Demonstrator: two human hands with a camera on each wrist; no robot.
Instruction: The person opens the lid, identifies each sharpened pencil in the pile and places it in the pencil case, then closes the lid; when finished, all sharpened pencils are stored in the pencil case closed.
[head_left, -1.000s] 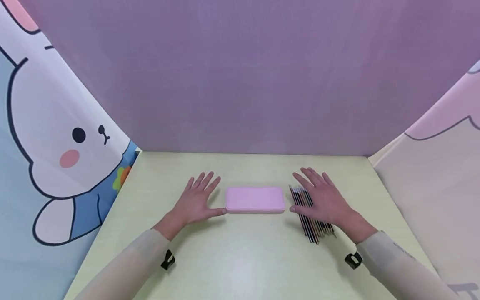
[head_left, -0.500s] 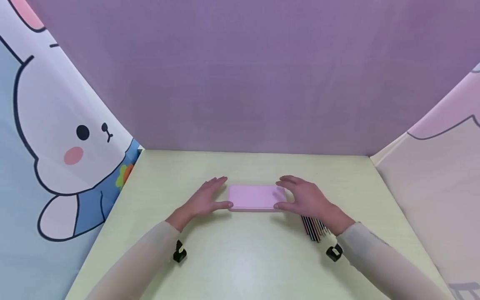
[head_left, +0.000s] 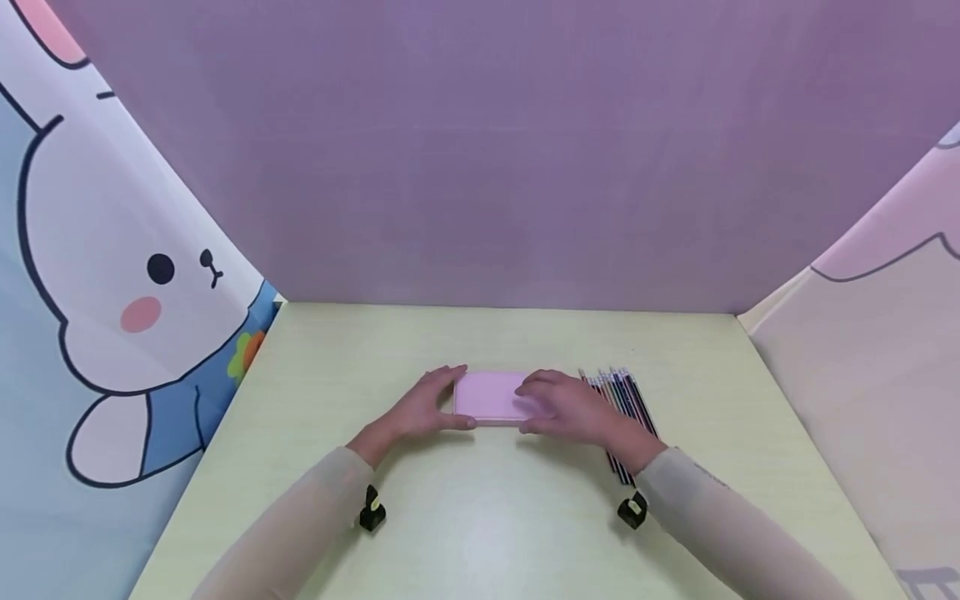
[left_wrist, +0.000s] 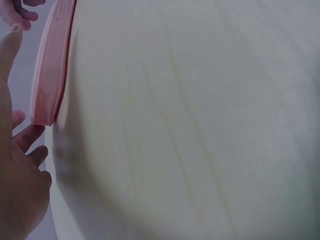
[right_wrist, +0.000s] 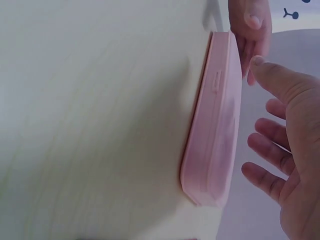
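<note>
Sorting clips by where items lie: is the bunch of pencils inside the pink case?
No, the head view shows the pencils lying on the table, to the right of the pink case.

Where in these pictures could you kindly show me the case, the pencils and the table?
Case [head_left: 491, 396]: head view, on its flat pink top.
Pencils [head_left: 626, 392]: head view, on the far half of the bundle.
Table [head_left: 487, 508]: head view, on its bare near surface.

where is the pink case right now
In the head view, the pink case is on the table, below centre, with the left hand at its left end, the right hand over its right end and the pencils to its right.
</note>
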